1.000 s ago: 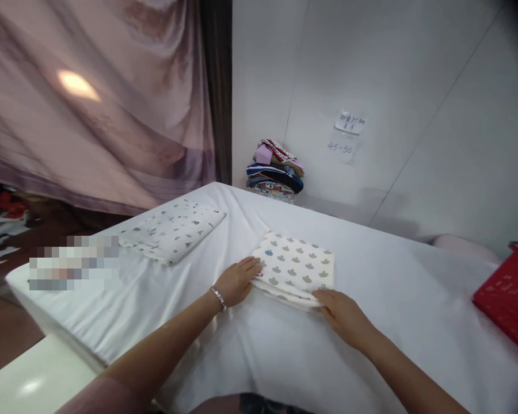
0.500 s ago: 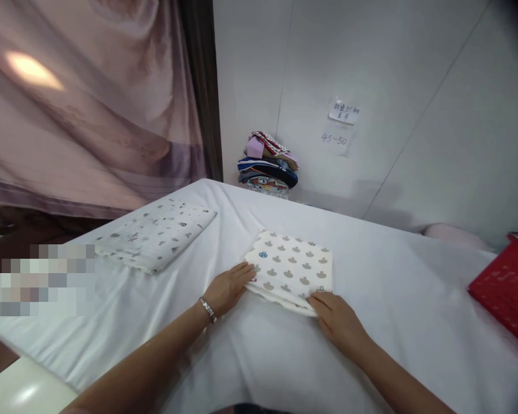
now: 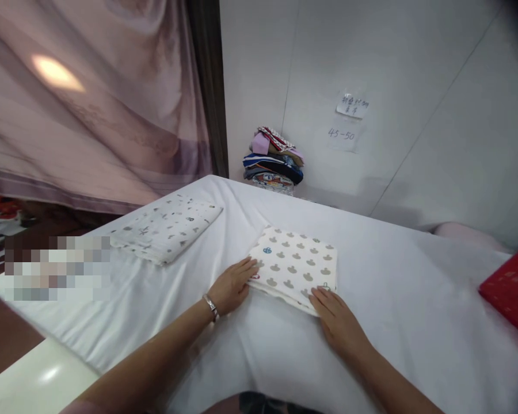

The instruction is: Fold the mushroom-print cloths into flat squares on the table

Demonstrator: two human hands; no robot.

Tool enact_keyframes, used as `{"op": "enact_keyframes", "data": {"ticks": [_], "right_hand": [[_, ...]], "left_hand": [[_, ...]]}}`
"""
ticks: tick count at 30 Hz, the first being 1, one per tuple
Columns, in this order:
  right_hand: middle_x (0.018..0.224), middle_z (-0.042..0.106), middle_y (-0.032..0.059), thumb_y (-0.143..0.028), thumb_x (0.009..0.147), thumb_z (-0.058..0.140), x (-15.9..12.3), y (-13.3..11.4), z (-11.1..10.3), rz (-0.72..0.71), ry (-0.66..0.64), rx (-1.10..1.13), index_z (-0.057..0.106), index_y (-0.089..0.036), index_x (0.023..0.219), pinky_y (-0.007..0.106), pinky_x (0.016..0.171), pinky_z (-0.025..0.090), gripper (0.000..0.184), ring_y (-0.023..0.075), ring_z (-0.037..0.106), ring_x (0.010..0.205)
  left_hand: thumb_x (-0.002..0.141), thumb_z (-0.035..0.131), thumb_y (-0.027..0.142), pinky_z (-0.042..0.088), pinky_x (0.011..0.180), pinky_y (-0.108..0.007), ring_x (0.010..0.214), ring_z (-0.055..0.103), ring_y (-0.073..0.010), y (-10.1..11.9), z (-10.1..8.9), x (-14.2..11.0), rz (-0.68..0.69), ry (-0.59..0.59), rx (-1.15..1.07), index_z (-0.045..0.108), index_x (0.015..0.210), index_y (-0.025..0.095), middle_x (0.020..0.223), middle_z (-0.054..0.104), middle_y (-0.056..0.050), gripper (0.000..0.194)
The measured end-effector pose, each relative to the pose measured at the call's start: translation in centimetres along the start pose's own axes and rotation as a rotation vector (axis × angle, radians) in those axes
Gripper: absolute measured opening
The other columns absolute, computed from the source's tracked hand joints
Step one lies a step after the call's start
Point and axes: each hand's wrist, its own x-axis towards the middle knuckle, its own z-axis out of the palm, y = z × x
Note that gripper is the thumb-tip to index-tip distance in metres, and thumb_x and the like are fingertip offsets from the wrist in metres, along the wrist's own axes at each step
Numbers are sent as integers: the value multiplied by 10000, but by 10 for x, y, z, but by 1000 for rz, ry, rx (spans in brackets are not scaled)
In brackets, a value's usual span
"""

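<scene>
1) The folded cloth with grey mushroom shapes (image 3: 296,261) lies just right of the centre of the frame, flat on the white-covered worktop (image 3: 388,276); its layered near edge faces the lower part of the frame
2) The left hand (image 3: 231,286) rests on the cloth's left near corner, fingers extended and close together; a bracelet (image 3: 211,306) circles that wrist
3) The right hand (image 3: 341,325) lies on the right near corner, fingers straight and side by side; both hands cover bits of the print, and the right thumb is hard to make out
4) Left of centre, well apart from the mushroom cloth, lies a second folded cloth (image 3: 172,227) with small scattered motifs; a pixelated patch beside it, at the left of the frame, hides what is there
5) Beyond the worktop's far edge, upper centre, a stack of folded fabrics (image 3: 274,158) stands by the pale wall (image 3: 414,69); right of it hang a handwritten sign (image 3: 351,107) and, beneath, a paper reading 45-50 (image 3: 342,136)
6) A pink curtain (image 3: 133,103) fills the upper left; a red object (image 3: 513,282) sits at the right edge, partly out of frame
</scene>
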Motion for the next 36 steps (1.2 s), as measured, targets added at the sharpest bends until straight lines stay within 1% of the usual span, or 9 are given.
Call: {"op": "enact_keyframes", "data": {"ticks": [5,9,13,18,24,27,29,33,36], "right_hand": [[1358,387,66,-321,846,423,20,-15,-34,139,-166,161,381,-200,1314,443,1028,291,485,231,314,1263],[1415,284,57,-408,872,359,64,-25,-51,198,-90,236,343,-212,1331,437,1044,236,500,220,210,1307],[1459,126,97,-451,845,380,96,1,-34,387,-88,151,259,-125,1364,426,1064,127,624,228,56,1336],[1461,88,115,-550,831,304,94,43,1,771,-261,130,210,-80,1374,429,1051,96,725,244,45,1334],[1470,40,78,-575,835,249,88,43,3,769,-304,151,164,-113,1391,417,1048,73,728,218,-8,1337],[1469,71,82,-584,836,232,96,43,-5,762,-327,148,199,-132,1383,436,1045,79,710,224,13,1337],[1467,85,92,-585,836,230,106,47,-9,749,-277,111,216,-126,1377,433,1047,68,709,227,15,1336],[1464,93,109,-553,843,262,125,61,-1,743,-191,38,213,-95,1374,417,1052,58,703,230,17,1335],[1454,150,111,-550,842,257,127,74,15,791,-229,62,226,-90,1371,426,1045,111,701,241,85,1327]], "left_hand": [[795,454,272,221,1056,-451,1284,281,-213,24,-18,27,-23,14,31,448,1238,203,1363,385,-47,449],[826,430,437,185,1051,-477,1304,222,-252,35,-2,55,-34,19,109,462,1234,179,1388,337,-88,484],[819,424,462,206,1027,-504,1287,260,-276,33,25,62,-133,-49,164,453,1252,194,1371,364,-94,510],[848,362,427,163,1050,-478,1302,230,-241,29,34,54,-126,-50,182,408,1289,226,1391,336,-52,487],[828,372,464,147,1051,-486,1317,187,-242,31,19,61,-192,-229,109,384,1303,232,1414,290,-51,530],[795,372,548,185,1032,-494,1315,187,-254,30,5,81,-253,-376,43,397,1292,237,1421,273,-64,586],[790,330,596,167,1033,-497,1324,150,-255,27,1,100,-277,-358,39,383,1301,225,1436,233,-70,633],[798,281,605,86,1047,-507,1340,55,-244,14,14,132,-334,-283,83,303,1347,206,1464,120,-56,679],[797,253,609,153,1030,-513,1341,26,-249,1,33,139,-417,-319,47,203,1384,210,1474,35,-36,711]]}}
